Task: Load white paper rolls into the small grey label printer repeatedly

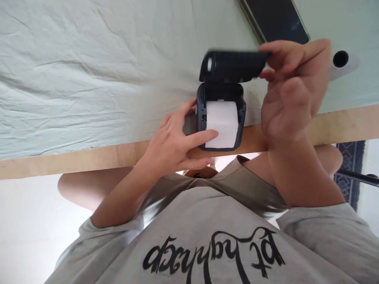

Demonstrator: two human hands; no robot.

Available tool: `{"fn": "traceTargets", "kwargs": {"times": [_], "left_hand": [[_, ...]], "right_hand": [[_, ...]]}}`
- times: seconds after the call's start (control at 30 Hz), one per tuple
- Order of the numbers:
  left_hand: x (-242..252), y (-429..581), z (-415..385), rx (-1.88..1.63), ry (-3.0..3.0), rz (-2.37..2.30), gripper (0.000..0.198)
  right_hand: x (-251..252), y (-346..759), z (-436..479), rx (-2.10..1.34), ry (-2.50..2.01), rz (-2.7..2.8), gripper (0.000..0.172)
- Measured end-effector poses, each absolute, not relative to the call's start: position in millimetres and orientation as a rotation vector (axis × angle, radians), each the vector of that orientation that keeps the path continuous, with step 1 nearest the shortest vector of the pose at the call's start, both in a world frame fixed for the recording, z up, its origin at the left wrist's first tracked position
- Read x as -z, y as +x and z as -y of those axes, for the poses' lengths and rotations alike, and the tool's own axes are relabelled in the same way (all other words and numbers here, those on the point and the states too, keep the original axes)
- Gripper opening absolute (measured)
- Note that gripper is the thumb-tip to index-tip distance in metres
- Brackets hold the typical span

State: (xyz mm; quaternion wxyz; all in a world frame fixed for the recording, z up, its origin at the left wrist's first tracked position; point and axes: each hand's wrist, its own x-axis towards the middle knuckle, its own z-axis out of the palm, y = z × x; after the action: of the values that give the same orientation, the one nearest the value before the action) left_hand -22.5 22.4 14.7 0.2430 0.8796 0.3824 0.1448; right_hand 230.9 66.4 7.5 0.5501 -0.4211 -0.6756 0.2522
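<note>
Tabletop (340, 125) has a wrinkled pale-green cloth (89, 79) and bare wood front edge (89, 163), with a phone (275, 19) lying far right, a pale piece with black round spot (349, 63) near it, open dark device (223, 92) at the edge, contact unclear.

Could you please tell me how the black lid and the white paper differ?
The lid is black and raised, while the paper is white and sits inside the open device. The right hand grips the lid's edge; the left hand touches the paper. Both are being touched by a hand.
</note>
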Motion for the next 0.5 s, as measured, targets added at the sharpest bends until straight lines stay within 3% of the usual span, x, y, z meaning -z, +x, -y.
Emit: {"fn": "traceTargets", "kwargs": {"times": [0.23,0.5], "left_hand": [[-6,-25,-22,-0.584,2.438,-0.969,0.049],[-3,-25,-20,-0.617,2.409,-1.014,0.076]], "right_hand": [[-7,235,-63,-0.642,-1.069,1.607,0.021],[-11,235,-60,-0.932,-1.139,1.795,0.029]]}}
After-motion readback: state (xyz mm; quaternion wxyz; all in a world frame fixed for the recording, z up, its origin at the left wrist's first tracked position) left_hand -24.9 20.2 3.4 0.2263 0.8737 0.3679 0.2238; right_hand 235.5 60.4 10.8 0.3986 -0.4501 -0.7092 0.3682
